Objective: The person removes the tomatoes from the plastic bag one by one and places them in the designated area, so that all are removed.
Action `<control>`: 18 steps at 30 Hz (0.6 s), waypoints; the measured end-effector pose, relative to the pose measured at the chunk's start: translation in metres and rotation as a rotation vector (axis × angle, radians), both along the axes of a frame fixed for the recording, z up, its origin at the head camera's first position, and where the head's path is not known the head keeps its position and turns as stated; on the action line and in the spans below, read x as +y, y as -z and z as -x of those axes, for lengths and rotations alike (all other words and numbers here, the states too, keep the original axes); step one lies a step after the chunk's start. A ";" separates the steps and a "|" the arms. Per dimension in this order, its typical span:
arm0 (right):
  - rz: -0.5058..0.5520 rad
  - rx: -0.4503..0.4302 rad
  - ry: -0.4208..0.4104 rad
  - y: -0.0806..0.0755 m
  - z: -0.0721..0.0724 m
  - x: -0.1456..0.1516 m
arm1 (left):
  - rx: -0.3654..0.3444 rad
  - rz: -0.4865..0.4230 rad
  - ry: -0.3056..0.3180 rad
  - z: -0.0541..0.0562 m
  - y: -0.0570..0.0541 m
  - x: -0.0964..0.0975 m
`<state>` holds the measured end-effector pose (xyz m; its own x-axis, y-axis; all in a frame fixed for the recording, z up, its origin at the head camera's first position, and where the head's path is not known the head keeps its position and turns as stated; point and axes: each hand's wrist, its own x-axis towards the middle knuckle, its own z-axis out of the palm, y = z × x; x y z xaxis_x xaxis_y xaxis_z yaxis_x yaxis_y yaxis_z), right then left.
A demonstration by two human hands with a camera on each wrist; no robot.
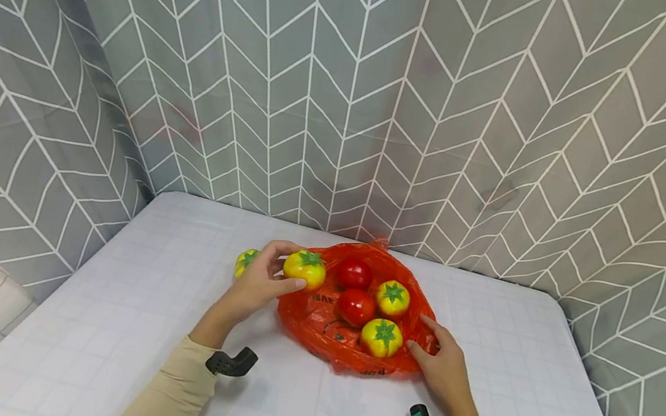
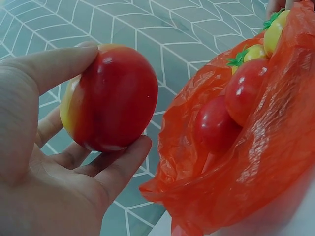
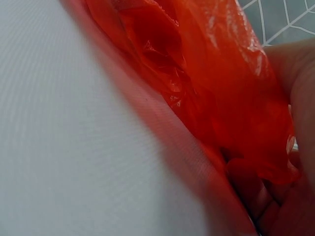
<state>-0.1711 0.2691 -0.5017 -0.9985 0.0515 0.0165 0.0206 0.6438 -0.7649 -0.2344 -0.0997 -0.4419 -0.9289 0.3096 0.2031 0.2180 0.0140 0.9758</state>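
Note:
My left hand (image 1: 257, 276) holds a toy tomato (image 1: 305, 270) with a yellow top, green leaf crown and red underside, thumb and fingers curled round it. This tomato is at the left rim of a red plastic bag (image 1: 312, 323), raised beside the bag's mouth in the left wrist view. Inside the spread bag lie red tomatoes (image 1: 355, 307) and yellow-topped ones (image 1: 381, 338). At the bag's right side, my right hand (image 1: 445, 369) grips the plastic between thumb and fingers. Folds of the bag partly hide those fingers (image 3: 246, 182) in the right wrist view.
Another yellow-topped tomato (image 1: 245, 262) sits on the white table (image 1: 541, 393) behind my left hand, partly covered by it. A grey patterned curtain (image 1: 353, 93) hangs along the table's back edge and both sides.

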 end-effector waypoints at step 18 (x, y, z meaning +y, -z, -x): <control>-0.015 -0.027 0.012 -0.002 0.000 -0.001 | 0.035 0.197 -0.094 0.002 -0.007 -0.012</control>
<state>-0.1707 0.2681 -0.4998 -0.9979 0.0639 -0.0095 0.0491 0.6545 -0.7545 -0.2366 -0.1114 -0.4351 -0.9491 0.2586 0.1798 0.2403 0.2256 0.9441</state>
